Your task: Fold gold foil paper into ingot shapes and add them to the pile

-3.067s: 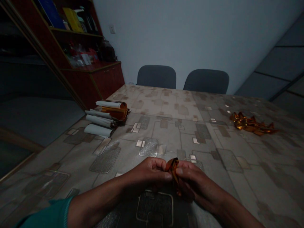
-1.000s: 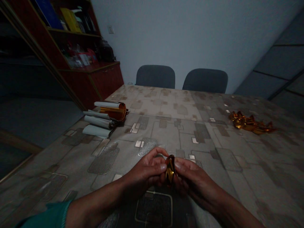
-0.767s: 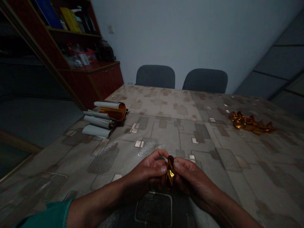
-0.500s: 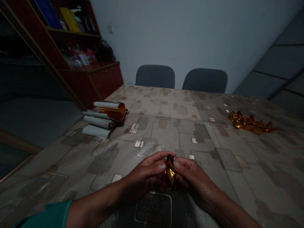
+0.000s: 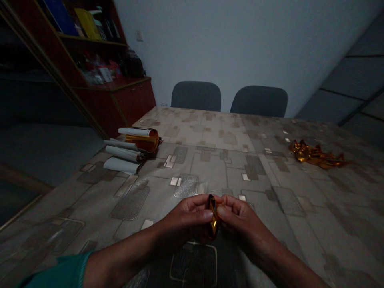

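Between my two hands, above the near edge of the table, is a small folded piece of shiny gold foil paper [image 5: 213, 224], narrow and held upright. My left hand [image 5: 192, 216] pinches it from the left, thumb in front and fingers behind. From the right, my right hand [image 5: 237, 216] grips its side with thumb and forefinger closed. The lower fingers of both hands are partly in shadow. Far to the right lies a cluster of folded gold foil pieces [image 5: 318, 156] with pointed tips.
Curled sheets of gold foil paper [image 5: 132, 150] with pale backs lie at the table's left edge. The table [image 5: 210, 168] has a patterned cover. Two grey chairs [image 5: 196, 96] stand behind it, and a red-brown cabinet [image 5: 132, 100] is at the back left.
Both hands have shifted slightly, and the folded foil has turned a little and moved slightly left. My right thumb now presses closer over its side.
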`<state>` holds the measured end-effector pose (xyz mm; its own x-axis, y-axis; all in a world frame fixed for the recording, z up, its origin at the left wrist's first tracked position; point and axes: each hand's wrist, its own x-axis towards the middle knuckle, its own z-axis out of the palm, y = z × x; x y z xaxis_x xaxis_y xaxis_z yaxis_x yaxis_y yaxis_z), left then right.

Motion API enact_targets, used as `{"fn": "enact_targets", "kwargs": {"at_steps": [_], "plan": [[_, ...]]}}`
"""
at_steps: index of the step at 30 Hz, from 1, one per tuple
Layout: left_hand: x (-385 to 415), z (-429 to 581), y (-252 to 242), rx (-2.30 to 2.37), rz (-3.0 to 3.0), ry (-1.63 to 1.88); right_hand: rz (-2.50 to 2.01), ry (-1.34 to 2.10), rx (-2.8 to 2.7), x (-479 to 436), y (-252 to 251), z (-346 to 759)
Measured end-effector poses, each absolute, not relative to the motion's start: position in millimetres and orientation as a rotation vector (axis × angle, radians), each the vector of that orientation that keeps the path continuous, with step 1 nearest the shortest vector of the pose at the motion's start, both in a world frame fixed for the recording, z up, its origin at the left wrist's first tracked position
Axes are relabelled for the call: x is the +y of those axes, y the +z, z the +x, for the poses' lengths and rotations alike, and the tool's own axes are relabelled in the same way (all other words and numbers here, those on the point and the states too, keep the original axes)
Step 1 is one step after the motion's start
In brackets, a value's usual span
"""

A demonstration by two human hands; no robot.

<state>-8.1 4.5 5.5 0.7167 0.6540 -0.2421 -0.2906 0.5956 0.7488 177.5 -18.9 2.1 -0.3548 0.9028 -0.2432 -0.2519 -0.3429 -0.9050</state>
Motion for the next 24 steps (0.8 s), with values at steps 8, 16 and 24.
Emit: {"fn": "enact_targets", "kwargs": {"at_steps": [8,16,24], "plan": [[3.1,-7.7,9.4,0.551,0.775,0.544,-0.911,1.689,-1.074,-18.3,12.0,177.6],[3.7,-9.3,7.1,0.506,0.808,0.515,-1.003,1.513,-1.394,-16.5,11.1,184.2],[5.0,-9.8,12.7,0.448,0.775,0.429,-1.009,1.522,-1.477,-16.5,15.3,188.6]]}}
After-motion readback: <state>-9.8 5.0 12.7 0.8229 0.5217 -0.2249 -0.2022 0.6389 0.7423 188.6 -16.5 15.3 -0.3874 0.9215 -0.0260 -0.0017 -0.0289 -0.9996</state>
